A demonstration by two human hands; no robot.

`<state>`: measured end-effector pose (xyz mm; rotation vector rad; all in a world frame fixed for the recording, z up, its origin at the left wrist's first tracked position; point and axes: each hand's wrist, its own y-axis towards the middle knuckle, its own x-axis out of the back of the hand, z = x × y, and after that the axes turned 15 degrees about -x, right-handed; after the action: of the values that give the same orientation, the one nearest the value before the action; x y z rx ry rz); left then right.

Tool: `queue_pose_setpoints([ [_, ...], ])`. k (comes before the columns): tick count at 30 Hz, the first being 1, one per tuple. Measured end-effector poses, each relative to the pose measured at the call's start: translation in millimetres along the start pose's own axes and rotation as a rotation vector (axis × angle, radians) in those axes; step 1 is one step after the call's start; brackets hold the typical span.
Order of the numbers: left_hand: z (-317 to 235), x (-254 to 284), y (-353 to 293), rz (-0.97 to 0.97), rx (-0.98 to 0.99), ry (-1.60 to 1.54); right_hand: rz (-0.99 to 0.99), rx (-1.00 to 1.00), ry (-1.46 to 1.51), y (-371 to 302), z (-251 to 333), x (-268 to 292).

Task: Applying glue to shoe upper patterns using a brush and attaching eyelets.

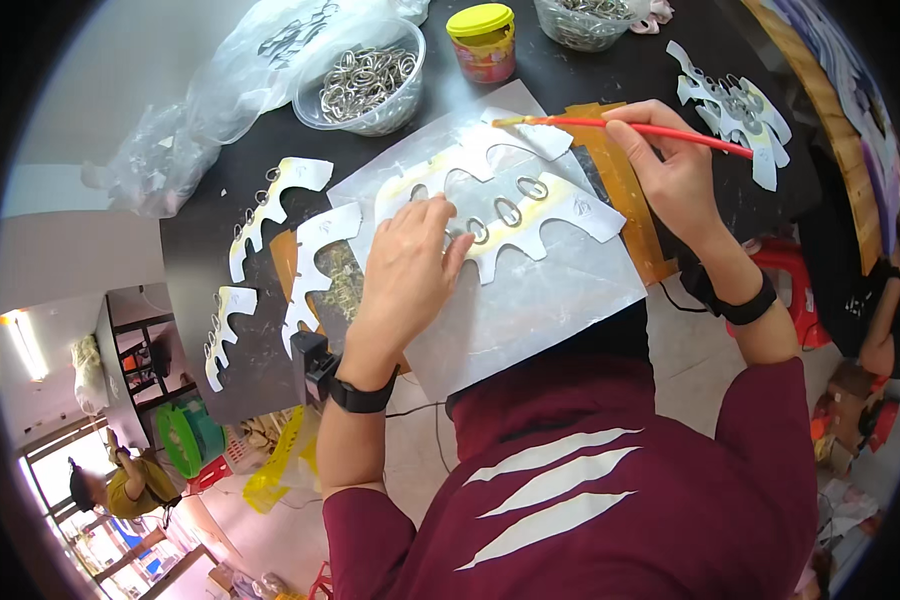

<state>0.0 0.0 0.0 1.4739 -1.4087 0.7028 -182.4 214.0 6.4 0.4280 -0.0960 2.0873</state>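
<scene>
A thin red paintbrush (660, 131) with yellowish bristles is pinched in my right hand (675, 175). Its tip hovers at the far edge of a scalloped white cut-out piece (490, 160). My left hand (407, 268) rests with bent fingers over the near scalloped piece (580, 210); whatever lies between its thumb and fingers is mostly covered. Oval metal rings (507, 210) sit along that piece's yellowish-smeared edge, to the right of my left fingers. Both pieces lie on a translucent whitish sheet (550, 310).
A clear tub of metal rings (360, 85) and a yellow-lidded jar (482, 45) stand at the back, beside another ring tub (590, 25). Ringed pieces (270, 215) lie left; more overlap at right (740, 110). Brown tape (620, 180) borders the sheet. Another person (130, 480) is far left.
</scene>
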Motion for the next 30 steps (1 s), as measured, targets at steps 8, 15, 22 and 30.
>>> queue_pose_setpoints([
  [8,-0.8,0.2,0.4,-0.005,-0.005,0.007,0.001,0.199,-0.119,3.3,1.7,0.9],
  [15,-4.1,3.1,1.5,0.042,0.035,0.014,0.157,0.437,-0.353,-2.6,0.8,13.7],
  [22,-4.7,2.2,1.9,0.024,0.019,0.023,0.192,0.496,-0.413,1.9,-8.6,16.9],
  [30,-3.9,1.5,2.2,0.014,0.009,0.032,0.158,0.477,-0.459,-7.1,-6.2,24.9],
])
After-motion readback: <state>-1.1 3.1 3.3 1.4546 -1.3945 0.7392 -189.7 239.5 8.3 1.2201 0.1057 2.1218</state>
